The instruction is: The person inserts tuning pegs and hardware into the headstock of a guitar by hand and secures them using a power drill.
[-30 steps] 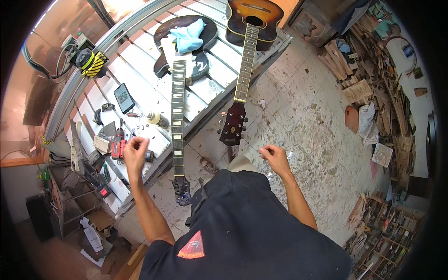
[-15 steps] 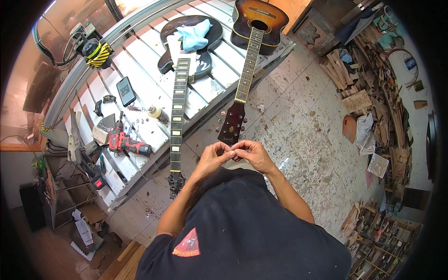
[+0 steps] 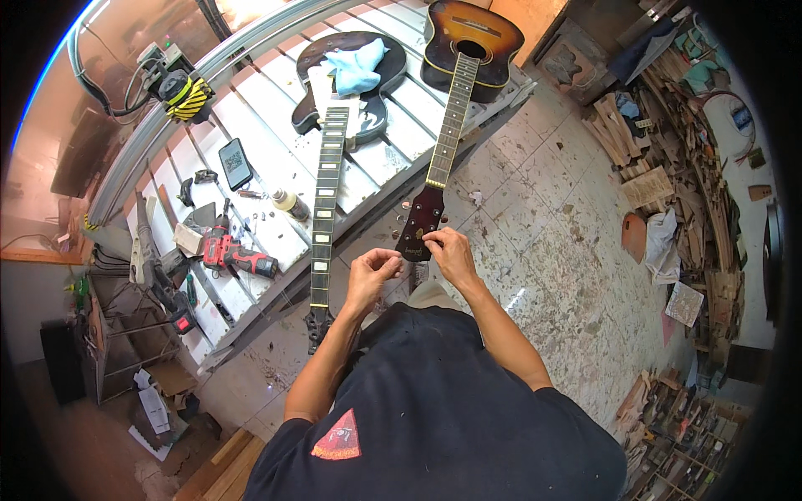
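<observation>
My right hand [image 3: 446, 250] has its fingertips pinched at the right side of the dark red headstock [image 3: 417, 213] of the sunburst acoustic guitar [image 3: 493, 42]; what they hold is too small to make out. Just left of that headstock, my left hand [image 3: 373, 274] is closed in a pinch, its contents hidden. Beside it runs the long inlaid fretboard [image 3: 324, 209] of a dark guitar body [image 3: 388, 71], on which a light blue cloth [image 3: 355, 65] lies. Both guitars rest on the slotted white table [image 3: 242, 134], their headstocks past its edge.
A red drill [image 3: 230, 255], a phone [image 3: 236, 164] and a bottle [image 3: 290, 203] lie on the table. A machine head with striped guard [image 3: 184, 96] is at upper left. Wood offcuts [image 3: 660, 167] pile along the right wall, above the speckled floor [image 3: 543, 292].
My hands came inward from apart and met, then separated again: the right moved up onto the acoustic's headstock, while the left stayed slightly lower to the left.
</observation>
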A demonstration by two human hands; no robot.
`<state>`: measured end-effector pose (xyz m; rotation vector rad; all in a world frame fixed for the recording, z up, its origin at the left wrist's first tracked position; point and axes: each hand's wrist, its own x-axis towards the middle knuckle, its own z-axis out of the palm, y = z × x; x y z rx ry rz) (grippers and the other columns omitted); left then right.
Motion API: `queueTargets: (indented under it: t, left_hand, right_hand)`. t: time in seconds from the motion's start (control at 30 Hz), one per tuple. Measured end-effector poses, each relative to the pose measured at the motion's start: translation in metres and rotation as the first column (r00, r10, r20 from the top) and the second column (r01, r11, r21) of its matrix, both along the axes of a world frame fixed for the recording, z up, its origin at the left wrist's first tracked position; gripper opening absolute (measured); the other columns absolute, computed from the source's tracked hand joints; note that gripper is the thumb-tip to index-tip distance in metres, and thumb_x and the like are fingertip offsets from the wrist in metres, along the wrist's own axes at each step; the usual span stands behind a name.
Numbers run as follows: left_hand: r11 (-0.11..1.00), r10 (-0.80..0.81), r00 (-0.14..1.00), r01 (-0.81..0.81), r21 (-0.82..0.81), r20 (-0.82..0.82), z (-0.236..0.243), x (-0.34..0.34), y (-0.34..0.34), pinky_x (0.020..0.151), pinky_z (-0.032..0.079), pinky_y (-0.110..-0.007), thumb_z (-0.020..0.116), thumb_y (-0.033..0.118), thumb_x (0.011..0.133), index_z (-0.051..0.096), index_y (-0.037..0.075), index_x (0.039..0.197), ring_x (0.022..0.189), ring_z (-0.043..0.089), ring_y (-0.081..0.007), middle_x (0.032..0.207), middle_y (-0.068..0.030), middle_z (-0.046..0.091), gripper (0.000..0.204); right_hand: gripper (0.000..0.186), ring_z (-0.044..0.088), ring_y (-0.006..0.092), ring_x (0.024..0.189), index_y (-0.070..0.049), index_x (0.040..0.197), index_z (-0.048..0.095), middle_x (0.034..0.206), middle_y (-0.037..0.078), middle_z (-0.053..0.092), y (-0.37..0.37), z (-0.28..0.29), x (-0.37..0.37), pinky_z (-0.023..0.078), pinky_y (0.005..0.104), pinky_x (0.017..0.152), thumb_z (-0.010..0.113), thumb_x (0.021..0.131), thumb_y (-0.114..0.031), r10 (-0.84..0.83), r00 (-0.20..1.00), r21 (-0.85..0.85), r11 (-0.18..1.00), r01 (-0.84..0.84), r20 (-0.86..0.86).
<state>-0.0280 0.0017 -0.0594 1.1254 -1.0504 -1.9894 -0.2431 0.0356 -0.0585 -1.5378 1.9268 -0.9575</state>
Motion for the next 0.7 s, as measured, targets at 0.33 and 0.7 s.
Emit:
queueTargets:
  t: [0.33, 0.7]
  left_hand:
    - [0.997, -0.074, 0.997, 0.074, 0.0, -0.003, -0.017, -0.007, 0.002, 0.076, 0.056, -0.026, 0.069, 0.005, 0.097, 0.064, -0.002, 0.105, 0.082, 0.067, -0.0121, 0.092, -0.0069, 0.071, 0.013]
    - [0.988, -0.124, 0.98, 0.136, 0.067, -0.158, -0.023, -0.033, 0.005, 0.064, 0.053, -0.024, 0.069, 0.002, 0.097, 0.051, 0.002, 0.102, 0.072, 0.066, -0.0108, 0.084, -0.0082, 0.069, 0.018]
  right_hand:
    - [0.016, 0.071, 0.0303, 0.083, -0.001, 0.102, 0.076, 0.09, 0.016, 0.071, 0.011, 0.035, -0.005, 0.055, 0.0387, 0.075, 0.069, 0.09, -0.008, -0.061, 0.998, 0.006, 0.998, 0.061, -0.011]
    - [0.017, 0.072, 0.024, 0.081, 0.001, 0.102, 0.075, 0.093, 0.014, 0.072, 0.035, 0.048, 0.001, 0.056, 0.0335, 0.073, 0.074, 0.089, -0.01, 0.205, 0.948, 0.065, 0.972, -0.226, 0.243]
